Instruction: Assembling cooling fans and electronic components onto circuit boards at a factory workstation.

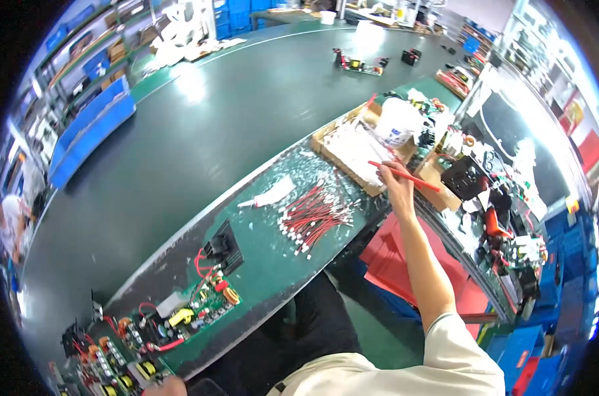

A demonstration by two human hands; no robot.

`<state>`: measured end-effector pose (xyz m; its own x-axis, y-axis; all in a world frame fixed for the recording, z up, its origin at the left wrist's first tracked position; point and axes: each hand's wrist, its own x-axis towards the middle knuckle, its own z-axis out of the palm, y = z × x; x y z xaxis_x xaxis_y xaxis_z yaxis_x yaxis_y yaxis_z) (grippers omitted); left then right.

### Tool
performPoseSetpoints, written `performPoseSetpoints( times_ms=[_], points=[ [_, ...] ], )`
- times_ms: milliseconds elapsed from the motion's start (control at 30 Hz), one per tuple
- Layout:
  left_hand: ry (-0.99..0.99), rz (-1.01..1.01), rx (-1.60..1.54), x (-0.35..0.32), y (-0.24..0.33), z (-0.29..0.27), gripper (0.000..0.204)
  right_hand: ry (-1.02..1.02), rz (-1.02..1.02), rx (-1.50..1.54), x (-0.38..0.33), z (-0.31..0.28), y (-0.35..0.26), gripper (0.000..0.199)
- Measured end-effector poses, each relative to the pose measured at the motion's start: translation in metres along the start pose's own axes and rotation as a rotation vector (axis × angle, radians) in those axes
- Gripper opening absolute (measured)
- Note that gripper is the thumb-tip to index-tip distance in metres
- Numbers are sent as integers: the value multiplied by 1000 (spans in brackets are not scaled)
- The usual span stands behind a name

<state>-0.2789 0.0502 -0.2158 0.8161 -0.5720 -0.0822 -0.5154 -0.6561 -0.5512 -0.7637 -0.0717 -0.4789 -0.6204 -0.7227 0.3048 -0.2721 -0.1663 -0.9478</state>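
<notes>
A dark green conveyor workbench [200, 145] curved through a workshop. The right hand [397, 185] pinched a thin red wire [405, 175] above a shallow cardboard tray [352, 155]. The left hand [164, 386] rested by green circuit boards [204, 310], its grip impossible to tell.

- The left hand [162, 387] is cut off by the lower edge of the frame; only a sliver of its fingers shows, so its grip cannot be told.
- The row of green circuit boards with yellow parts [118, 369] at lower left runs out of the frame.
- The thin red stick-like thing [405, 176] pinched in the right hand [397, 187] is too slim to identify.
- The small white pieces in the flat cardboard tray [326, 142] blur together.
- A person [9, 224] at the far left edge is half cropped and smeared.
</notes>
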Motion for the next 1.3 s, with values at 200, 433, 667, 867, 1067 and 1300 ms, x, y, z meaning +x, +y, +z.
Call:
performPoseSetpoints(
  times_ms=[200, 433, 667, 867, 1067, 1300],
  points=[
    [378, 985, -1634, 75, 71, 206, 15, 38, -48, 48, -1, 24, -6, 25],
    [244, 839, -1613, 86, 110, 283, 17, 51, -25, -31, 0, 23, -1, 27],
    [285, 877, -1533, 82, 118, 274, 20, 75, -12, -20, -1, 17, -7, 26],
    [269, 891, -1531, 71, 112, 270, 20, 79, -6, 60, -5, 14, -16, 25],
    [200, 1595, -1346, 20, 93, 158, 30, 56, 28, -24, -9, 19, -12, 27],
    [103, 1958, -1389, -18, 54, 47, 11, 23, 47, -43, -7, 8, -10, 29]
  ],
)
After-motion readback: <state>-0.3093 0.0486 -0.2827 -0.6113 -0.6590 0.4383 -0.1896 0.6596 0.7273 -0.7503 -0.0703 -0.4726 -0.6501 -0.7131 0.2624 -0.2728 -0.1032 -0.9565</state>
